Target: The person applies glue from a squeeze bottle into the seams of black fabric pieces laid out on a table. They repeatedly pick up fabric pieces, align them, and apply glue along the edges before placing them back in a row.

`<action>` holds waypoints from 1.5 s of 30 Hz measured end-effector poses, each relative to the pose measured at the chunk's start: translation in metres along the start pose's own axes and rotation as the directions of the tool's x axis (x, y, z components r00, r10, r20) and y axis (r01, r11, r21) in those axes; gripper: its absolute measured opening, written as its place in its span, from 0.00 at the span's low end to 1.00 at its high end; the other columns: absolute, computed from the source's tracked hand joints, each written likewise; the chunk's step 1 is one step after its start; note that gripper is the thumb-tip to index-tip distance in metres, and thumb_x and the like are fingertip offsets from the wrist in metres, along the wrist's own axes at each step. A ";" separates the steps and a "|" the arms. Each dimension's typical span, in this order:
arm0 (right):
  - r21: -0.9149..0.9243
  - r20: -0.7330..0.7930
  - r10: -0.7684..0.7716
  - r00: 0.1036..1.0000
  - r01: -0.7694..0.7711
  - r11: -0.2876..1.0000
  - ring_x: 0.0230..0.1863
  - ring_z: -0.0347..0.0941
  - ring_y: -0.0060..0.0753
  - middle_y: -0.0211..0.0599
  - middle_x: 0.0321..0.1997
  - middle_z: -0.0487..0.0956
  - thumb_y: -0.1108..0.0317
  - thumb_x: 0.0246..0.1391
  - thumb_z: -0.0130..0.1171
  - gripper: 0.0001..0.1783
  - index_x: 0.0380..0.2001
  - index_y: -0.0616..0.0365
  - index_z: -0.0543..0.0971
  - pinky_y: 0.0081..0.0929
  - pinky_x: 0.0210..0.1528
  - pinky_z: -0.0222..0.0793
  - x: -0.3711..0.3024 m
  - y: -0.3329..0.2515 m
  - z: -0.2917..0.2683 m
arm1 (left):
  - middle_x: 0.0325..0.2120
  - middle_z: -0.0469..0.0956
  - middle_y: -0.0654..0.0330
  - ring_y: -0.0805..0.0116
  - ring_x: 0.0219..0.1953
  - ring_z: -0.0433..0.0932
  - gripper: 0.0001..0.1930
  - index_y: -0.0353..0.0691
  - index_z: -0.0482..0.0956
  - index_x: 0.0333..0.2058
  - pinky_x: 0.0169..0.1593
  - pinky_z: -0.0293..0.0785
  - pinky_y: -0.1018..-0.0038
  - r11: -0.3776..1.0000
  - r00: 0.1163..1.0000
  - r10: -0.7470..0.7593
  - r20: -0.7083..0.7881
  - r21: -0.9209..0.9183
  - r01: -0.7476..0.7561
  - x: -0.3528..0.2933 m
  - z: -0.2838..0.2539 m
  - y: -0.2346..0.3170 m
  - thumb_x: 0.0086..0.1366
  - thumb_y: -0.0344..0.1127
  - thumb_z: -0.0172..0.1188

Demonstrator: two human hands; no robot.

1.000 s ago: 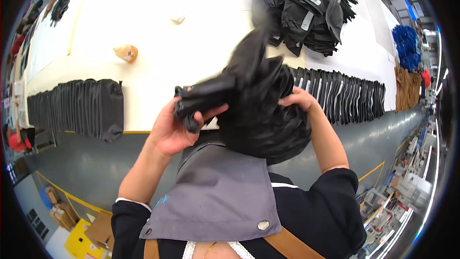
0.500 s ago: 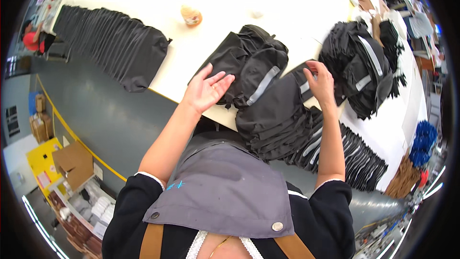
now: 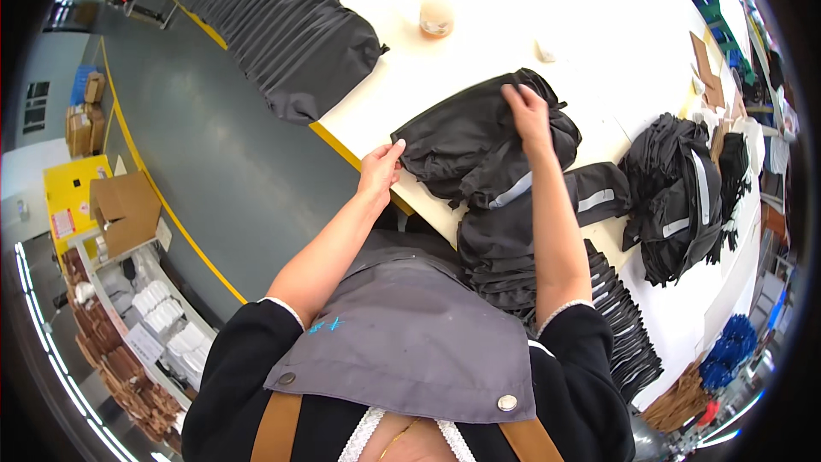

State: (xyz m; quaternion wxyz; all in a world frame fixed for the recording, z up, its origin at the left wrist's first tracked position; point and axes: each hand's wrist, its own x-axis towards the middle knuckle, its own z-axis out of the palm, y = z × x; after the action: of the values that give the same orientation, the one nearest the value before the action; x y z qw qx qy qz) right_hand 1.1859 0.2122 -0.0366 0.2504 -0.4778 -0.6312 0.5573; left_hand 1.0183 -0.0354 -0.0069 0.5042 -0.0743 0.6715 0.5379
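A black fabric piece [image 3: 466, 133] with a grey reflective strip [image 3: 513, 190] lies crumpled near the table's front edge. Its left corner is pinched between the thumb and fingers of my left hand [image 3: 380, 173]. My right hand [image 3: 530, 120] reaches across and grips the far upper edge of the same piece. Just to the right, a fanned stack of black fabric pieces [image 3: 496, 244] runs along the table edge toward me, partly hidden behind my right forearm. A further black piece with a light strip [image 3: 599, 192] lies on top of that stack's far end.
A long row of overlapping black pieces [image 3: 291, 34] fills the table's left side. A heap of black pieces [image 3: 671, 180] stands at right. An amber-bottomed container [image 3: 436, 19] sits on the white table [image 3: 590, 60]. Blue [image 3: 729, 351] and brown bundles [image 3: 676, 402] lie at lower right.
Both hands were open and raised above the fabric; now each has closed on an edge of the piece. The view has shifted, so the table appears farther right.
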 end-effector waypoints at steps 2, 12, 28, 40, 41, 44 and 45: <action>0.358 0.050 0.115 0.992 -0.126 0.925 0.38 0.71 0.15 0.20 0.36 0.79 0.60 0.59 0.63 0.14 0.40 0.60 0.81 0.18 0.42 0.64 -0.007 -0.003 -0.013 | 0.25 0.70 0.69 0.81 0.29 0.71 0.12 0.36 0.78 0.36 0.28 0.69 0.84 0.997 0.997 0.072 0.027 0.006 -0.073 -0.004 -0.007 0.004 0.63 0.40 0.65; 0.247 0.182 -0.003 0.983 -0.042 0.968 0.38 0.72 0.15 0.25 0.36 0.80 0.67 0.61 0.59 0.11 0.41 0.64 0.79 0.16 0.43 0.67 -0.018 -0.093 0.108 | 0.28 0.78 0.65 0.78 0.30 0.77 0.09 0.34 0.78 0.35 0.35 0.79 0.78 0.943 0.967 0.250 -0.044 -0.215 -0.253 -0.042 -0.102 0.061 0.66 0.35 0.61; -0.293 -0.250 -0.194 0.949 0.117 0.949 0.32 0.69 0.29 0.37 0.40 0.74 0.58 0.49 0.71 0.27 0.45 0.62 0.73 0.26 0.38 0.69 0.033 -0.059 0.229 | 0.22 0.70 0.63 0.81 0.22 0.71 0.14 0.33 0.69 0.30 0.26 0.81 0.79 0.925 0.895 0.357 -0.268 -0.033 -0.378 0.069 -0.166 0.104 0.61 0.34 0.67; -0.071 -0.308 -0.108 0.945 0.090 0.993 0.51 0.72 0.33 0.40 0.53 0.73 0.63 0.47 0.72 0.34 0.55 0.64 0.69 0.30 0.53 0.70 0.152 -0.048 0.179 | 0.21 0.69 0.65 0.82 0.21 0.70 0.15 0.34 0.67 0.28 0.28 0.81 0.79 0.912 0.893 0.310 -0.327 -0.162 -0.376 0.072 -0.154 0.099 0.63 0.33 0.65; -0.073 -0.298 -0.084 0.951 0.065 0.995 0.50 0.72 0.33 0.40 0.53 0.73 0.63 0.48 0.72 0.34 0.55 0.64 0.69 0.30 0.51 0.70 0.155 -0.051 0.180 | 0.21 0.70 0.65 0.82 0.21 0.70 0.14 0.34 0.68 0.28 0.28 0.81 0.79 0.923 0.899 0.288 -0.328 -0.153 -0.352 0.070 -0.153 0.099 0.63 0.33 0.65; 0.070 -0.352 -0.033 0.935 0.062 0.996 0.46 0.74 0.31 0.40 0.53 0.72 0.63 0.50 0.71 0.33 0.54 0.64 0.68 0.27 0.45 0.73 0.141 -0.062 0.185 | 0.21 0.70 0.65 0.82 0.21 0.70 0.14 0.34 0.69 0.28 0.27 0.81 0.79 0.928 0.908 0.253 -0.334 -0.181 -0.325 0.069 -0.146 0.102 0.63 0.35 0.65; 0.141 -0.379 -0.034 0.925 0.094 0.985 0.44 0.74 0.30 0.40 0.53 0.72 0.63 0.50 0.71 0.32 0.54 0.64 0.68 0.26 0.43 0.73 0.132 -0.064 0.191 | 0.21 0.70 0.65 0.82 0.21 0.70 0.14 0.34 0.69 0.28 0.27 0.81 0.79 0.918 0.902 0.256 -0.347 -0.204 -0.339 0.069 -0.143 0.103 0.63 0.35 0.65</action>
State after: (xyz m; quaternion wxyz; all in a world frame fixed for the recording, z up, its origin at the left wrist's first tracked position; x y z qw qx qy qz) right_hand 0.9483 0.2453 -0.0534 0.4215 -0.5333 -0.5412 0.4951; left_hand 0.8332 -0.0769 -0.0050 0.2882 -0.1195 0.6699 0.6737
